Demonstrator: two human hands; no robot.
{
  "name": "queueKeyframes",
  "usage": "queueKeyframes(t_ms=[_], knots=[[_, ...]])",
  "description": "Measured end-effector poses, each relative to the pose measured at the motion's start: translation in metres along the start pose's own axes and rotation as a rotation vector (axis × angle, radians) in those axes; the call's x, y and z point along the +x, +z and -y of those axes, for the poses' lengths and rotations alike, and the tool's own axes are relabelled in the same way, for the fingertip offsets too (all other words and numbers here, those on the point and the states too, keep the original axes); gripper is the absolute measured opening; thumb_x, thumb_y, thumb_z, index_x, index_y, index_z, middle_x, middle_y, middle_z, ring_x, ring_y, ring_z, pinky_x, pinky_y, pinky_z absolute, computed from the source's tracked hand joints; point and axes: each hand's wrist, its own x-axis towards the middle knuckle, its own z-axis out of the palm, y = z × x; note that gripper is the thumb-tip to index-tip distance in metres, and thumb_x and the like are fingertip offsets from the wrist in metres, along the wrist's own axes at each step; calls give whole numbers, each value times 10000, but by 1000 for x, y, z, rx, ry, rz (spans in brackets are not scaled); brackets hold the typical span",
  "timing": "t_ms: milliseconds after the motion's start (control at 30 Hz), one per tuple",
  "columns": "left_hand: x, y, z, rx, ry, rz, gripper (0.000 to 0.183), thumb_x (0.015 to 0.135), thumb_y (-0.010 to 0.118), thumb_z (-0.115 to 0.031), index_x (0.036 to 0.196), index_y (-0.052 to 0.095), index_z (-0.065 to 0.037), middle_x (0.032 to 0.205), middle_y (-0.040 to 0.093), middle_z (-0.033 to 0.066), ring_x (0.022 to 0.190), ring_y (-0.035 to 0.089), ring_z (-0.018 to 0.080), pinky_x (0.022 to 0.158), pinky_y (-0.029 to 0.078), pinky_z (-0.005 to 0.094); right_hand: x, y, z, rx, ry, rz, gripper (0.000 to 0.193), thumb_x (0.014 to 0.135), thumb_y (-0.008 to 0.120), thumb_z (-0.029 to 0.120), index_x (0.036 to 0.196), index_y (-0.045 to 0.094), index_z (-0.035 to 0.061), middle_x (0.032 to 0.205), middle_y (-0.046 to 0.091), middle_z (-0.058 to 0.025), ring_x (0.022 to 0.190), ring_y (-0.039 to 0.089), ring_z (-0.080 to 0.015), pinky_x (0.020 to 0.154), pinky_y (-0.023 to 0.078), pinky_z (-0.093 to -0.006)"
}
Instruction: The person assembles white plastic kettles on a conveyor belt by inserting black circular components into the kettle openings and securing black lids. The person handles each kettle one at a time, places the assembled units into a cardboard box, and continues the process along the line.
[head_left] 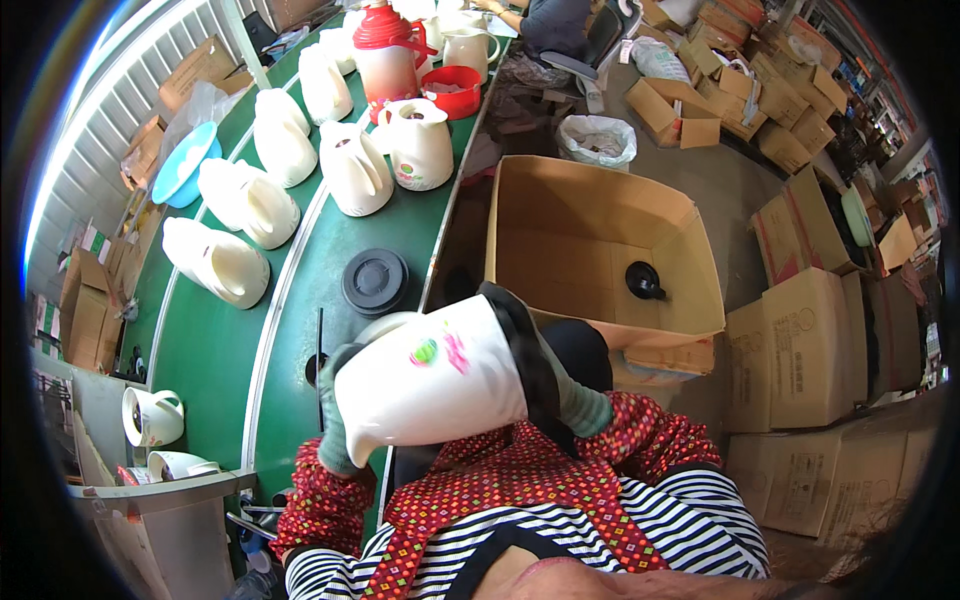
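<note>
A white vacuum jug (440, 375) with a pink and green flower print lies on its side in front of my chest, spout toward the lower left. My left hand (335, 405), in a grey-green glove, is closed round the spout and handle end; most of its fingers are behind the jug. At the other end my right hand (535, 350), gloved with a dark palm, grips the jug's base. Black round plastic parts (375, 281) sit on the green worktable (205, 350) just beyond the jug.
Several white jugs (355, 170) stand along the table, with a red jug (388, 60), red basin (452, 95) and blue basin (187, 165). An open carton (600, 215) at right holds a black part (645, 280). Another person (555, 25) sits at the far end. Cartons (810, 350) are stacked right.
</note>
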Motion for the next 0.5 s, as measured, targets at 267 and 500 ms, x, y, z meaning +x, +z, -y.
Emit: queueKeyframes(t_ms=[267, 500], knots=[[-4, -20, -16, 301, 132, 213, 386, 975, 626, -163, 1336, 610, -31, 1380, 638, 162, 1207, 631, 325, 1038, 505, 428, -3, 4, 16, -221, 79, 56, 881, 989, 546, 622, 1594, 340, 16, 1681, 261, -202, 1524, 307, -373, 1243, 249, -501], [-10, -12, 24, 376, 114, 297, 474, 1018, 605, -179, 1467, 538, -41, 1487, 573, 133, 1355, 546, 315, 1134, 434, 466, 2, -5, 13, -537, -301, 140, 803, 964, 657, 381, 1615, 319, 56, 1701, 199, -200, 1562, 220, -377, 1265, 196, -481]])
